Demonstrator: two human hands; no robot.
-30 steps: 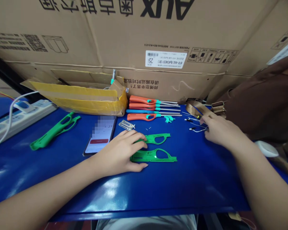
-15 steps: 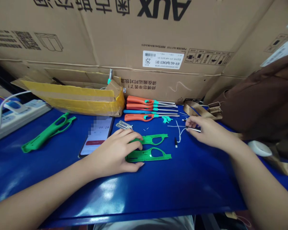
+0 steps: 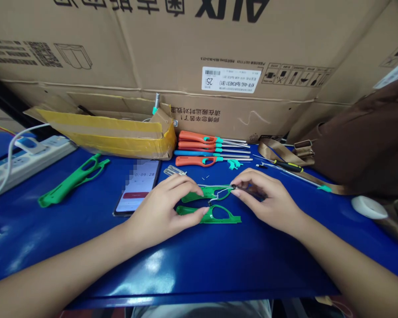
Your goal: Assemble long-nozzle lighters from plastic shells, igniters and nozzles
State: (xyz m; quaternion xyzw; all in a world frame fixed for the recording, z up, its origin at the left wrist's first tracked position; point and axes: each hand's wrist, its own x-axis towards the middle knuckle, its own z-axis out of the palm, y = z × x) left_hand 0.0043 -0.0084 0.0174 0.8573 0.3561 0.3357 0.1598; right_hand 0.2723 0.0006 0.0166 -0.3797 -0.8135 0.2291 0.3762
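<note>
Centrally, the right hand (image 3: 273, 201) pinches a small black part (image 3: 233, 187) with white wires (image 3: 217, 194).
They cross hollow green plastic shells (image 3: 209, 193), behind the glossy blue table's (image 3: 199, 269) front edge; left hand (image 3: 166, 207) curved, grip unclear.

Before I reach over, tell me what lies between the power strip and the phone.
In the head view, a green handle lies slanted on the blue table between the power strip and the phone.
</note>
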